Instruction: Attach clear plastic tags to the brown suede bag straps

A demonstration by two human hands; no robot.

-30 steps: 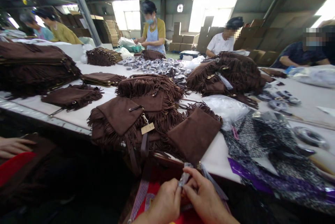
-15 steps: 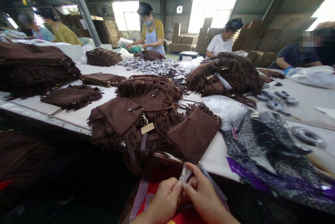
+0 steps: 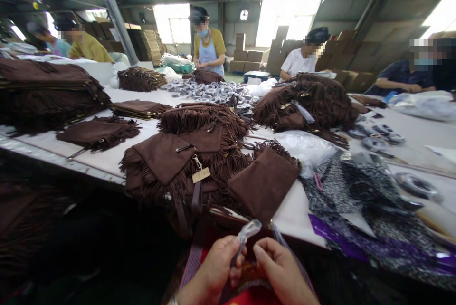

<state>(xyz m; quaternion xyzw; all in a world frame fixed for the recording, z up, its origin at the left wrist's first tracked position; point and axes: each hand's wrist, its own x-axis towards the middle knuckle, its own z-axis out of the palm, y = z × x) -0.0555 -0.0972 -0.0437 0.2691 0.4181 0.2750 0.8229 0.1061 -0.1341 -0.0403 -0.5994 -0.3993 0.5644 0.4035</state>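
Note:
Low in front of me, my left hand [image 3: 223, 260] grips the end of a narrow dark strap wrapped in clear plastic [image 3: 250, 230]. The plastic tip sticks up past its thumb. Just to the right, my right hand [image 3: 280, 264] is apart from it, fingers curled in against the thumb; whether anything small is between them is hidden. Behind that hand, another plastic-wrapped strap [image 3: 285, 238] hangs from the corner of a flat brown suede pouch [image 3: 265, 184] at the table edge. A red printed bag [image 3: 254, 295] lies beneath both hands.
Fringed brown bags [image 3: 160, 157], one with a tan tag [image 3: 201, 175], are heaped on the white table [image 3: 290, 214]. Further back lie wrapped grey coils [image 3: 213, 89] and another bag heap [image 3: 309, 100]. Black-and-white fabric in plastic [image 3: 356, 195] covers the right side. Several co-workers stand beyond.
My hands have come apart: the right has let go of the plastic-wrapped end and moved slightly right. My left hand keeps hold of it, and the plastic tip now leans right.

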